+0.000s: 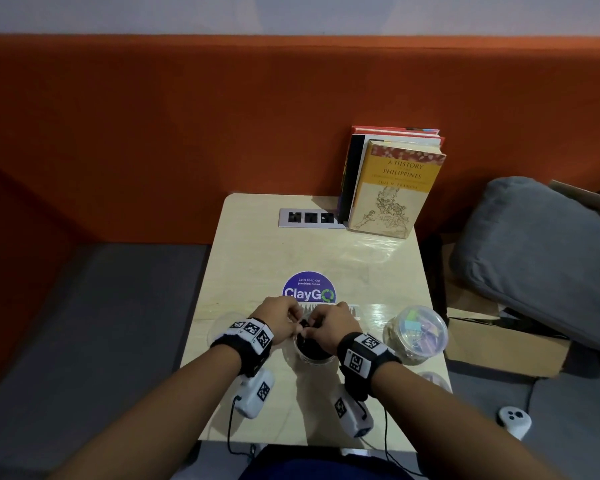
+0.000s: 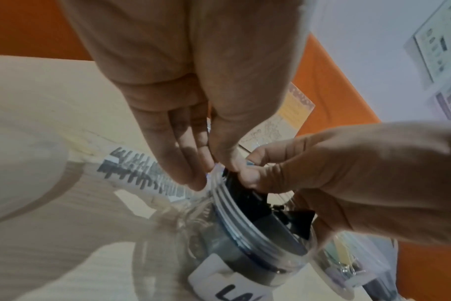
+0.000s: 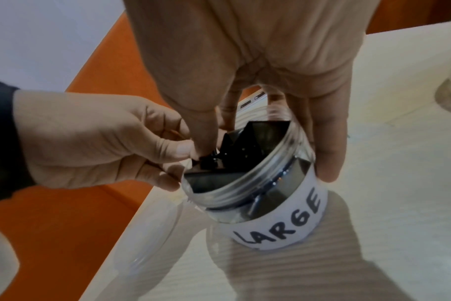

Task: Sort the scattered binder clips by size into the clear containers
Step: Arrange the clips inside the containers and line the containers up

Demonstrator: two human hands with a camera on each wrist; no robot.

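Note:
A clear jar labelled LARGE stands open near the table's front edge, with several big black binder clips inside. Both hands meet over its mouth. My left hand pinches the wire handle of a black clip between thumb and forefinger at the rim. My right hand pinches the same clip from the other side, and its other fingers reach down the jar's outer wall. The clip sits tilted, partly inside the jar.
A lidded clear jar of pastel clips stands to the right. Clear plastic pieces lie by my left wrist and at the front right corner. Books and a socket strip are at the back.

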